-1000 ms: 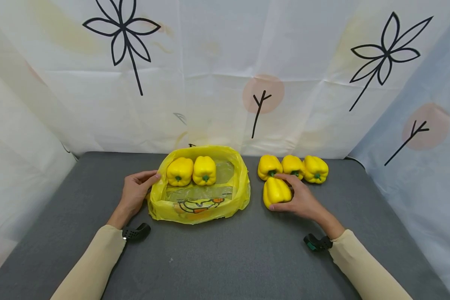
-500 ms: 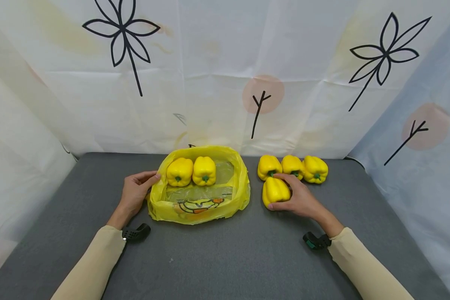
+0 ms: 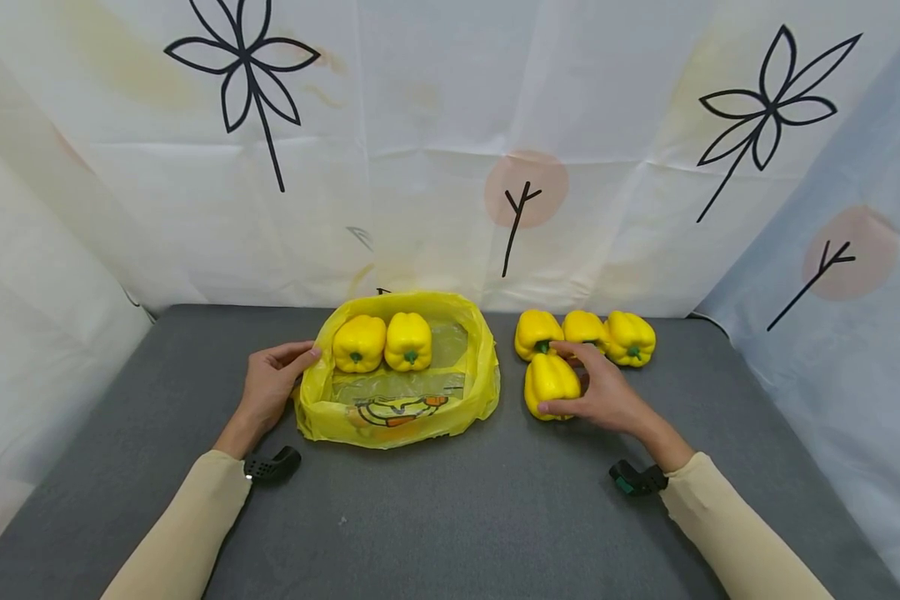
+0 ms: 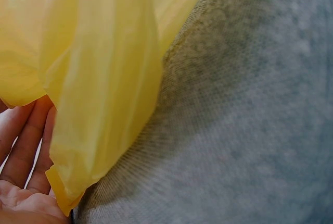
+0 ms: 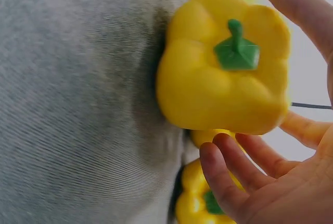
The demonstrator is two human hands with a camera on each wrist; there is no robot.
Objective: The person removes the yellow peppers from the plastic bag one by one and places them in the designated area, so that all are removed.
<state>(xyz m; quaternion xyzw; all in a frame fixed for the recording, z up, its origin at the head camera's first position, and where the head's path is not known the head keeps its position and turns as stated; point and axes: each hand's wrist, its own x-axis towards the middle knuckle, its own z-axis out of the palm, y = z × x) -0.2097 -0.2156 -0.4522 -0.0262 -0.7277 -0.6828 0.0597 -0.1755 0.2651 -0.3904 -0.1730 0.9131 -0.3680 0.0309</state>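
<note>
two yellow bell peppers (image 3: 408, 340) sit inside a yellow plastic bag (image 3: 482, 367), side by side and touching, their green stems turned toward the person. they occupy the far left part of the bag, and its thin bottom shows beside and in front of them. the bag stands on a dark grey table (image 3: 420, 517), its rim folded open into a broad oval, with a cartoon print (image 3: 397, 410) on the near side. the left hand (image 3: 270, 379) pinches the bag's left rim; in the left wrist view its fingers run behind the plastic, so their tips are hidden.

outside the bag, to its right, a single bell pepper (image 3: 551, 385) rests on the table. the right hand (image 3: 600, 392) is spread wide around it, and the right wrist view shows the thumb apart from its yellow skin. just behind that pepper, three bell peppers (image 3: 631, 337) line up close together near the white patterned cloth (image 3: 420, 208); whether the single one touches the row, i cannot tell.
</note>
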